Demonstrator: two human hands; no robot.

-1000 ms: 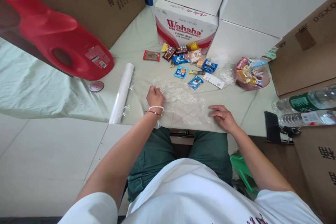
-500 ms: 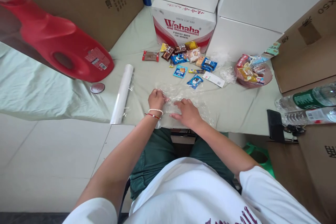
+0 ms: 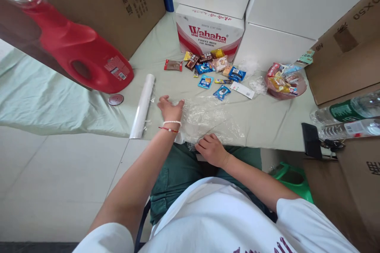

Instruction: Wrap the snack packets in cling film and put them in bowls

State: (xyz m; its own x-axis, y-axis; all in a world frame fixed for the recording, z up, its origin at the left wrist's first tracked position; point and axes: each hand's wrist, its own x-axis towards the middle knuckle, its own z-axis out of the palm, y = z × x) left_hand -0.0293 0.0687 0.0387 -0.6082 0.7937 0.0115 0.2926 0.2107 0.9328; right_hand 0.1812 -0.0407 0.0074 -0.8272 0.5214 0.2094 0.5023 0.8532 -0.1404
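A sheet of clear plastic film (image 3: 212, 116) lies crumpled on the cloth in front of me. My right hand (image 3: 211, 150) is at the table's front edge with its fingers curled over the near edge of the film, gripping it. To the film's left, just off the table surface, my left hand (image 3: 170, 108) has its thumb and fingers apart and holds nothing. Left of that hand is a white roll of film (image 3: 142, 106), with loose clear film along its right side. Several wrapped snacks (image 3: 205, 82) lie beyond the sheet.
A red jug (image 3: 86, 55) and a round lid (image 3: 115, 99) are on the left. Behind the snacks stands a Wahaha box (image 3: 209, 31). On the right are a pink bowl (image 3: 280, 94) of snacks, a phone (image 3: 311, 142) and plastic bottles (image 3: 353, 108). A white packet (image 3: 242, 90) lies near the bowl.
My left hand has let go of the film, moved left and opened. My right hand has drawn back to the table edge and closed on the film. The pinkish bit by my left hand no longer shows.
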